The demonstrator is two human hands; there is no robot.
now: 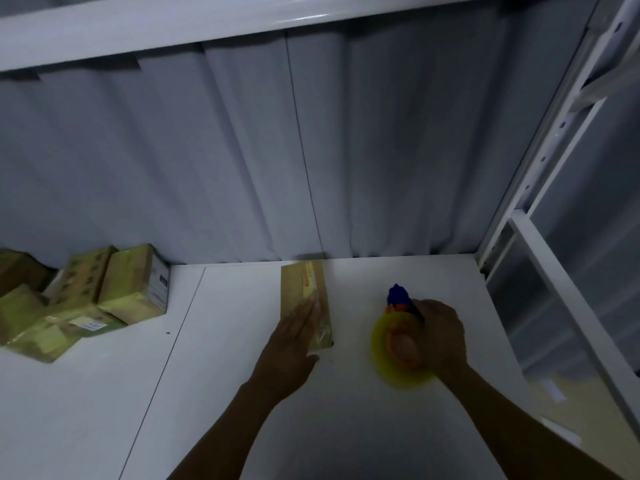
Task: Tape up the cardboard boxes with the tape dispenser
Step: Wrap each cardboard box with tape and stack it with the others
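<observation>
A flat brown cardboard box (300, 289) lies on the white table (225, 393) near the corrugated back wall, with a shiny strip of tape along its top. My left hand (294, 337) lies flat on the box's near end, fingers straight. To the right, my right hand (441, 336) grips the tape dispenser (398, 344), which has a blue head, an orange hub and a yellow roll of tape. The dispenser hovers just above or on the table, apart from the box.
A pile of several taped cardboard boxes (86, 299) sits at the table's far left. A white metal rack upright (540, 188) stands at the right edge, with a shelf beam (242, 26) overhead. A grey corrugated wall (311, 150) closes the back.
</observation>
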